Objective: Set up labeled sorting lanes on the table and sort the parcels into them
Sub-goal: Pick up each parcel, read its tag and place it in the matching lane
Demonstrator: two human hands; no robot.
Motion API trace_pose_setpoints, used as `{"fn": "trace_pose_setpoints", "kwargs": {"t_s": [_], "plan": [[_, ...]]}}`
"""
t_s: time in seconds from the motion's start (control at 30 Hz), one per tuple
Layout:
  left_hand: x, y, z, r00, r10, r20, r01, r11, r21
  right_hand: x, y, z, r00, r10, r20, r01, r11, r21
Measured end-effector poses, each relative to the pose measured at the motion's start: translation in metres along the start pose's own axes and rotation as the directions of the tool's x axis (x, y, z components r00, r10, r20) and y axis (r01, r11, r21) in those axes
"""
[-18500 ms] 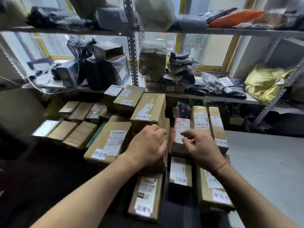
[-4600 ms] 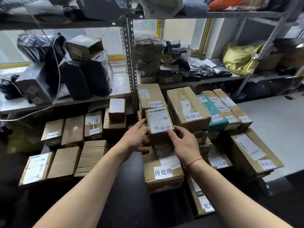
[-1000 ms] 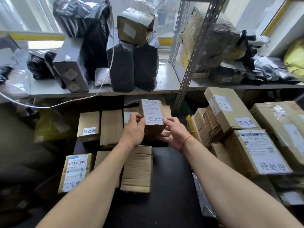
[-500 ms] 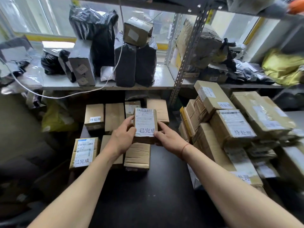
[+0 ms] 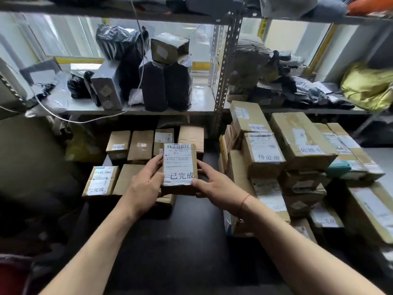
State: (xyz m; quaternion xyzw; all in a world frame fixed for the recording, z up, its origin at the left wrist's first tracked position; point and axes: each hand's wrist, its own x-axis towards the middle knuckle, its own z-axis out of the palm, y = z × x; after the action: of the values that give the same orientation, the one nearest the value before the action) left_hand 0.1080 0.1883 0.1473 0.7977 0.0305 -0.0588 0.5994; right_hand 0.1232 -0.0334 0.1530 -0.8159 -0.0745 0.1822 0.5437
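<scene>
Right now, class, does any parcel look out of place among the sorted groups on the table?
Yes. In the left group, a small box labelled 待处理 sits in the back row, while the front-left box there and the held parcel both read 已完成. On the right, a 已完成 box lies low in the stack under 待处理 boxes.

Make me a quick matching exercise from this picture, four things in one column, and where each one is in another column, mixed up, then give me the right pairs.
Things:
1. held parcel marked 已完成
2. yellow bag
3. white cable
4. box marked 待处理

Places:
A. on the shelf at far right
B. hanging across the left shelf edge
C. between the left hand and right hand
D. on top of the right-hand stack

Pairs: 1-C, 2-A, 3-B, 4-D
</scene>
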Motion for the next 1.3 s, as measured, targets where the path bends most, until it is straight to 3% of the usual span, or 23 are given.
{"fn": "trace_pose_setpoints", "kwargs": {"t_s": [0.2,0.43,0.63,0.87,1.13,1.3], "plan": [[-0.060,0.033,0.066,0.996,0.028,-0.079,-0.029,1.000,-0.008,-0.065,0.022,-0.054,0.997,-0.076,0.034,0.076,0.997,0.013],[-0.094,0.056,0.122,0.995,0.099,-0.010,-0.099,0.995,0.009,-0.132,0.043,-0.098,1.000,-0.006,-0.018,0.010,0.970,0.242],[-0.100,0.080,0.168,0.981,0.177,0.082,-0.176,0.984,-0.020,-0.176,0.053,-0.145,0.991,-0.007,-0.132,0.031,0.984,0.177],[-0.123,0.108,0.261,0.967,0.219,0.131,-0.218,0.976,-0.026,-0.239,0.110,-0.225,0.990,-0.032,-0.138,0.062,0.975,0.215],[-0.116,0.116,0.419,0.983,0.069,0.169,-0.065,0.997,-0.031,-0.281,0.196,-0.348,0.996,0.031,-0.081,-0.013,0.979,0.206],[-0.089,0.106,0.491,0.980,-0.070,0.185,0.093,0.989,-0.119,-0.271,0.243,-0.387,0.989,0.138,-0.052,-0.128,0.978,0.168]]}}
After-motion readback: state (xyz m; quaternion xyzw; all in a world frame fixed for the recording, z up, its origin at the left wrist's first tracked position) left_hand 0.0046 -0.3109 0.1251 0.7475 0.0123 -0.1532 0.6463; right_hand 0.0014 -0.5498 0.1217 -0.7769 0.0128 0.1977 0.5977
